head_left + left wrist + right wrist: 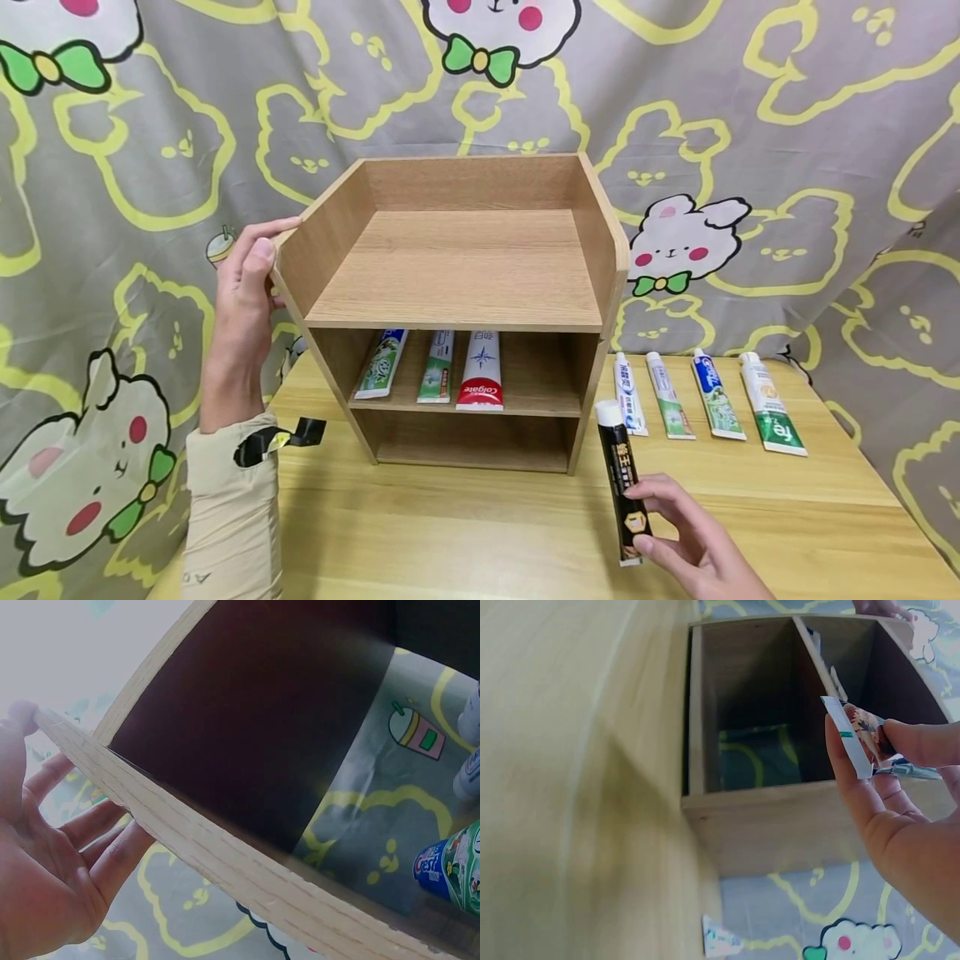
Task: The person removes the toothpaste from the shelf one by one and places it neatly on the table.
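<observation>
My left hand (246,300) grips the upper left side panel of a wooden shelf unit (465,267); in the left wrist view the thumb is at the panel's edge and the fingers (112,859) lie along its outer face. Between thumb and fingers, my right hand (697,533) pinches a black toothpaste tube (624,492) by its lower end, white cap upward, in front of the unit's right side. On the middle shelf lie three tubes: a green and blue one (382,367), a green and white one (437,367) and a red and white Colgate tube (481,375).
Right of the unit, several toothpaste tubes lie in a row on the wooden table (450,533), among them a blue and green tube (718,396) and a white and green tube (772,406). A patterned curtain (675,108) hangs behind. Black tape (281,442) wraps the left sleeve.
</observation>
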`<state>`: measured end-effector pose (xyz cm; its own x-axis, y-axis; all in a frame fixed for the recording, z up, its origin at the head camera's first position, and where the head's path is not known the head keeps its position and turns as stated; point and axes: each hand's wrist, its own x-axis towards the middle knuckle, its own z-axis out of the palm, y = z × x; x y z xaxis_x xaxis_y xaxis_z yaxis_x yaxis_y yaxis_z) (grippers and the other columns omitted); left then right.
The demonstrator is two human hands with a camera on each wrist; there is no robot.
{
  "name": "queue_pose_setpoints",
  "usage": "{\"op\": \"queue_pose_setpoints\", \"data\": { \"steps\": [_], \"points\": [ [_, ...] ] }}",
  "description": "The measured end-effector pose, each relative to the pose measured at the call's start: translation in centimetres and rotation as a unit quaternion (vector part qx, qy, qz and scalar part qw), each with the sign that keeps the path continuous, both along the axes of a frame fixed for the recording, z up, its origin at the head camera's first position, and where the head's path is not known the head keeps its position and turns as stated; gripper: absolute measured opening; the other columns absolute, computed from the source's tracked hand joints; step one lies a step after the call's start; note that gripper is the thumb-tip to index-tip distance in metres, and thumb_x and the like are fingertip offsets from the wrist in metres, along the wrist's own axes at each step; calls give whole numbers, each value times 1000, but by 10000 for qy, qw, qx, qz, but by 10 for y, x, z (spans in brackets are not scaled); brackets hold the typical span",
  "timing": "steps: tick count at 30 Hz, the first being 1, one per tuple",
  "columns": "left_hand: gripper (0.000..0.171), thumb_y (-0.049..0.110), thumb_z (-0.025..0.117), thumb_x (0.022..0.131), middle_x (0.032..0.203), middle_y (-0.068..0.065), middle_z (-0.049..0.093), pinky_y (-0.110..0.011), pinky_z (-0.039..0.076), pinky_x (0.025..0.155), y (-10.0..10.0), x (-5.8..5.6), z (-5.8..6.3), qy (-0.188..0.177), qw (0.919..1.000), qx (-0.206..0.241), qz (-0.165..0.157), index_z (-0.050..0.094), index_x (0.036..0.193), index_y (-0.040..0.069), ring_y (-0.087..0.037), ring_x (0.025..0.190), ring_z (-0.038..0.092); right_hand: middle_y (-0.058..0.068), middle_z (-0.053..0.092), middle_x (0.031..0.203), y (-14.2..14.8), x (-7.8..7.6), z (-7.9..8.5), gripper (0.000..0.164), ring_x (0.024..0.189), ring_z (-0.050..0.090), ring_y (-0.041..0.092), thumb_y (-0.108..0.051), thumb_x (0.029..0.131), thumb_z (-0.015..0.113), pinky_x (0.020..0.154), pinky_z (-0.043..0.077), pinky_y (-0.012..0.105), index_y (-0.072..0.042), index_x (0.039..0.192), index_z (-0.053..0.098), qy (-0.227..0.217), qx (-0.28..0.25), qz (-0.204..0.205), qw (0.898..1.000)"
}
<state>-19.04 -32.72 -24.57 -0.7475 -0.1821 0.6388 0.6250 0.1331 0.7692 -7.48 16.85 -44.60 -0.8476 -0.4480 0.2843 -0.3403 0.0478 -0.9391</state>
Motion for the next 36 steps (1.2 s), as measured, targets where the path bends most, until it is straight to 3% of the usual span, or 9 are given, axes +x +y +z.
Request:
{"op": "queue_pose_setpoints", "data": {
  "steps": [7,15,21,28,36],
  "points": [
    [41,27,49,100,125,-18,57,-29,56,59,-1,0,-1,-37,10000,14,-7,68,132,9,-31,99,58,-5,49,139,13,-3,-15,46,114,59,7,10,95,62,78,61,36,-3,139,51,-105,250,-212,9994],
    [41,27,48,101,125,-18,57,-29,56,60,-1,-1,-1,-41,10000,-12,-65,67,132,9,-31,99,58,-12,54,135,18,-6,-25,50,107,65,8,3,95,67,76,61,36,-5,142,50,-414,380,-485,9972],
    [42,27,48,100,125,-18,57,-28,56,58,-2,-1,-1,-37,9999,-43,-103,67,133,8,-30,97,59,-16,54,138,24,-12,-34,55,105,66,9,8,93,67,76,60,33,-3,144,50,-320,508,-738,9955],
    [42,26,48,100,125,-18,57,-29,56,58,-1,-1,-1,-23,10000,8,-65,67,132,8,-31,98,59,4,59,134,28,-23,-42,51,115,55,-3,-4,92,75,88,51,18,-10,139,59,-325,1321,-1490,9794],
    [42,26,48,100,127,-17,57,-29,56,58,-1,-1,0,-1,10000,12,-86,68,133,9,-30,99,58,18,54,138,33,-31,-46,50,110,55,1,-6,92,75,86,53,20,-10,139,60,-998,1549,-1545,9706]
  ]
}}
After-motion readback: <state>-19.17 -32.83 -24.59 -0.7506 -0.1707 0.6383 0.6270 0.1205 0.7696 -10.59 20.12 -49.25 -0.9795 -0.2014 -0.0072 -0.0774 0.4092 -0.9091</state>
